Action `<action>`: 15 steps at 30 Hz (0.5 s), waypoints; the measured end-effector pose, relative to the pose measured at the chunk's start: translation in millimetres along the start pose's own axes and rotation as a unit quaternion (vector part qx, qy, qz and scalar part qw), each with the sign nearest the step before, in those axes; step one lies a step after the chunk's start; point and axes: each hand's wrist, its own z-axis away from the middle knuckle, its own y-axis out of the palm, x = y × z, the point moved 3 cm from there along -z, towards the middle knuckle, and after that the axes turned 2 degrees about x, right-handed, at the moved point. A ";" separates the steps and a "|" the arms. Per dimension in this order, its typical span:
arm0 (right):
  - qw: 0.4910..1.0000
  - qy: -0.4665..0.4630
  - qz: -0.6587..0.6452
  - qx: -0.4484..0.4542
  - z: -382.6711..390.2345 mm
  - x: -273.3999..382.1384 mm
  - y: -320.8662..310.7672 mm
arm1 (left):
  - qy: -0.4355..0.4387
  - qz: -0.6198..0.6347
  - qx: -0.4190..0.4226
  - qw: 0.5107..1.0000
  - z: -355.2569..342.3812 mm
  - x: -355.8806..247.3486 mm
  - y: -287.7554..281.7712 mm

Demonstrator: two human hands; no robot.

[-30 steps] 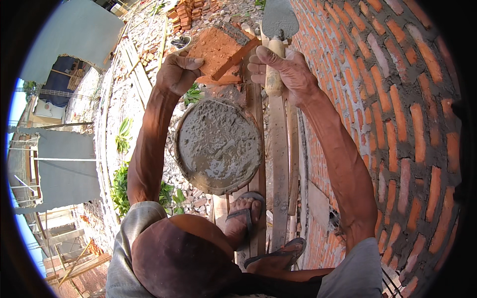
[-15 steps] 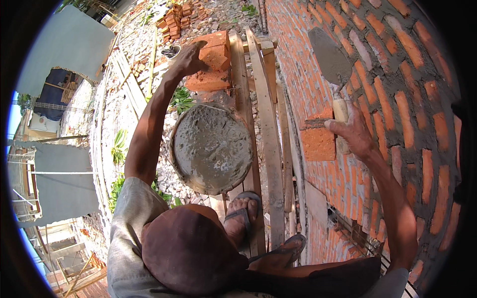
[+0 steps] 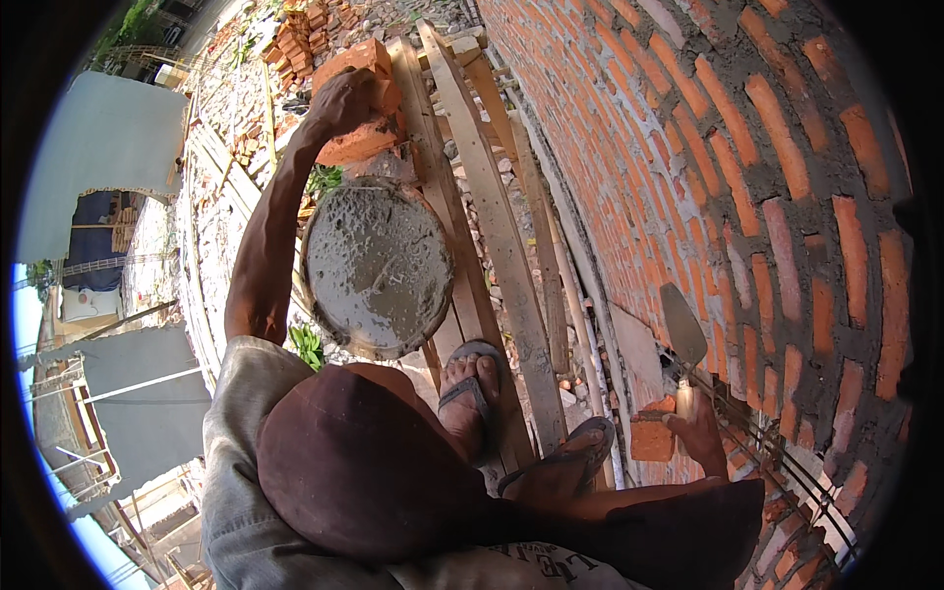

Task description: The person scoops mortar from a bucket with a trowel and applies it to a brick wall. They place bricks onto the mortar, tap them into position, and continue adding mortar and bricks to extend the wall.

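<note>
Left hand point(image 3: 346, 100) forward, right hand point(image 3: 700, 433) sideways

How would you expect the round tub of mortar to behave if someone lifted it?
The tub would probably feel heavy, as grey mortar spreads across its whole mouth. The wet sheen suggests the mortar may slosh or spill if tilted.

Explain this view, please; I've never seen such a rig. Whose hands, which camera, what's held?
No machine here: it's a person working bare-handed. A wide fisheye camera on the head looks down, so straight edges bend near the rim. The right hand holds a trowel and a brick together, beside the brick wall. The left hand is at the stacked bricks; whether it grips one, I can't tell. Below those in the picture is a round basin of wet grey mortar, near wooden planks.
</note>
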 end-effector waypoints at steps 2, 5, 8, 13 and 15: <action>0.999 0.048 0.009 -0.010 14.1 -26.5 8.1 | 0.031 0.075 0.065 0.995 0.9 -30.3 -7.4; 0.984 0.107 -0.119 0.077 26.1 -62.2 22.2 | 0.192 0.075 0.072 0.976 -1.0 -87.8 -7.1; 0.992 0.042 -0.109 0.041 25.2 -84.5 37.3 | 0.132 0.014 0.237 0.962 -9.6 -127.7 16.8; 0.997 0.009 -0.057 -0.056 25.0 -98.1 51.9 | 0.175 -0.094 0.363 0.910 -1.0 -145.1 51.1; 0.991 0.035 -0.127 -0.019 27.9 -94.8 51.6 | 0.136 -0.024 0.272 0.952 -12.9 -119.8 42.4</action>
